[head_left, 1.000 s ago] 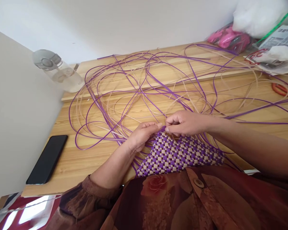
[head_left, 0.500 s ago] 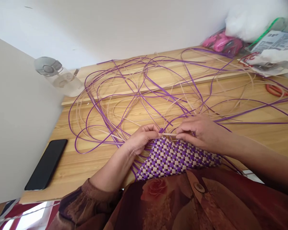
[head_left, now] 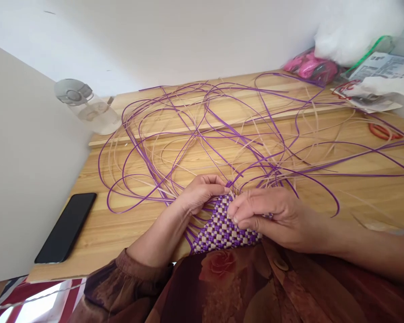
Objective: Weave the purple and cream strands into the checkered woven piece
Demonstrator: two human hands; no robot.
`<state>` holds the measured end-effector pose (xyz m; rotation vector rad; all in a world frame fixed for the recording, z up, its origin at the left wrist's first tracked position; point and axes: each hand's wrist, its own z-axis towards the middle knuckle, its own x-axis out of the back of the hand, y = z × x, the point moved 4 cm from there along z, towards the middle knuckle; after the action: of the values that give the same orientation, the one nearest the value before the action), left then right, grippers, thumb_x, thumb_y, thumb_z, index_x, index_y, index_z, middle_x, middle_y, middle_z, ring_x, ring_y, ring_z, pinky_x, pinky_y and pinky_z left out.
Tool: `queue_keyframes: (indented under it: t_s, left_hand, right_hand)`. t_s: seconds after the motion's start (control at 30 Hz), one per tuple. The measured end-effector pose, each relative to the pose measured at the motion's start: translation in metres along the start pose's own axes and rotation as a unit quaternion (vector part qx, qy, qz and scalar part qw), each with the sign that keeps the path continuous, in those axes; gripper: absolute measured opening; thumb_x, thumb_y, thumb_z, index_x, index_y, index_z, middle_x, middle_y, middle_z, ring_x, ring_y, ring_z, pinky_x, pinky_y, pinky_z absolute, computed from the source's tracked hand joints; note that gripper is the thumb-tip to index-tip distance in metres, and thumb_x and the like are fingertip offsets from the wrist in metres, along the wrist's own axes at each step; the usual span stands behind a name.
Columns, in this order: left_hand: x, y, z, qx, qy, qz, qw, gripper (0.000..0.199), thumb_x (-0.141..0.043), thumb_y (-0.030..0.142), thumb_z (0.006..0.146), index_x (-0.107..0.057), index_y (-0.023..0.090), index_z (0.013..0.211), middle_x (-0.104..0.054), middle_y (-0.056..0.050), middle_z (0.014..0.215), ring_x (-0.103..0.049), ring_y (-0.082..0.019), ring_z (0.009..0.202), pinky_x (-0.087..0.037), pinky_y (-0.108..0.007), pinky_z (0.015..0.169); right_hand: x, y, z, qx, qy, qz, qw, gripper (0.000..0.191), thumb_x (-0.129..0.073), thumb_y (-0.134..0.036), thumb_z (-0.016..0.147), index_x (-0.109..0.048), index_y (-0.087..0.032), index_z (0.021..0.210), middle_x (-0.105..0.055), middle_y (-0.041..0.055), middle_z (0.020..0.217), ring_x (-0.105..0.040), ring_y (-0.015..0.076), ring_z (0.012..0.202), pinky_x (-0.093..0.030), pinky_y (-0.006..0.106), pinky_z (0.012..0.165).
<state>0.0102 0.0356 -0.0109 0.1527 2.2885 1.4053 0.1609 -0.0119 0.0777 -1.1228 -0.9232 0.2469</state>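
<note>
Weave (head_left: 218, 226) of purple and cream checks lies at the worktop's (head_left: 121, 229) near edge, against the person's lap. Both hands work at its top corner: the left hand (head_left: 198, 194) is closed, pinching a purple strand there; the right hand (head_left: 265, 215) lies across the weave, fingertips pinched on a cream strip. Loose strands (head_left: 202, 130) sprawl behind. A phone (head_left: 65, 228) lies left, a bottle (head_left: 87, 106) beyond.

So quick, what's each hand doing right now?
Left hand: pinched shut on strands at the top edge of the weave.
Right hand: fingers curled, pinching a pale strand, resting on the weave.
</note>
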Motion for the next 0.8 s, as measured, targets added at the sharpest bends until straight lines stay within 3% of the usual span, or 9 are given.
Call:
queue_keyframes:
  t_s: [0.13,0.23,0.33,0.43,0.6,0.8]
  left_hand:
    - [-0.001,0.002,-0.001,0.004,-0.001,-0.009,1.000,0.015,-0.076,0.019,0.058,-0.064,0.013,0.065,-0.061,0.002,0.059,-0.050,-0.008,0.053,-0.035,-0.023,0.056]
    - [-0.001,0.003,-0.002,0.000,0.006,-0.006,1.000,0.017,-0.077,0.021,0.057,-0.064,0.014,0.064,-0.060,0.002,0.056,-0.048,-0.007,0.050,-0.031,-0.023,0.053]
    - [-0.001,0.006,-0.003,-0.009,0.012,0.002,1.000,0.018,-0.078,0.022,0.057,-0.065,0.014,0.064,-0.061,0.002,0.058,-0.048,-0.007,0.053,-0.031,-0.023,0.055]
    - [-0.002,0.007,-0.005,-0.009,0.016,0.012,1.000,0.018,-0.079,0.023,0.058,-0.065,0.013,0.064,-0.060,0.002,0.058,-0.046,-0.006,0.052,-0.030,-0.023,0.055]
    - [-0.003,0.007,-0.005,-0.017,0.016,0.013,1.000,0.020,-0.080,0.023,0.057,-0.065,0.013,0.066,-0.061,0.001,0.060,-0.047,-0.007,0.054,-0.031,-0.023,0.055]
    - [-0.002,0.008,-0.005,-0.030,0.031,0.036,0.998,0.020,-0.080,0.024,0.057,-0.065,0.013,0.064,-0.058,0.003,0.056,-0.045,-0.006,0.051,-0.031,-0.022,0.054]
  right_hand:
    - [0.002,-0.001,0.000,0.009,0.027,0.011,1.000,0.015,-0.057,-0.020,0.089,-0.071,-0.021,0.095,-0.071,0.0018,0.101,-0.064,0.0124,0.098,-0.048,0.023,0.090]
    - [0.007,0.019,0.005,-0.078,0.078,0.060,0.992,0.015,-0.060,-0.027,0.088,-0.071,-0.020,0.091,-0.071,0.0025,0.095,-0.066,0.0142,0.092,-0.050,0.026,0.086]
    - [0.009,0.045,0.008,-0.202,0.123,0.127,0.963,0.022,-0.063,-0.036,0.084,-0.069,-0.016,0.089,-0.070,0.0030,0.076,-0.065,0.0127,0.069,-0.053,0.023,0.065]
    - [0.006,0.061,0.009,-0.274,0.140,0.183,0.934,0.025,-0.067,-0.038,0.079,-0.061,-0.014,0.086,-0.067,0.0017,0.065,-0.063,0.0113,0.056,-0.052,0.022,0.054]
    - [0.002,0.065,0.012,-0.284,0.139,0.227,0.921,0.025,-0.067,-0.032,0.078,-0.050,-0.017,0.089,-0.066,-0.0006,0.059,-0.063,0.0128,0.049,-0.050,0.020,0.046]
    - [0.002,0.061,0.022,-0.281,0.128,0.200,0.930,0.026,-0.062,-0.023,0.078,-0.051,-0.017,0.101,-0.063,-0.0032,0.056,-0.063,0.0128,0.048,-0.048,0.018,0.043]
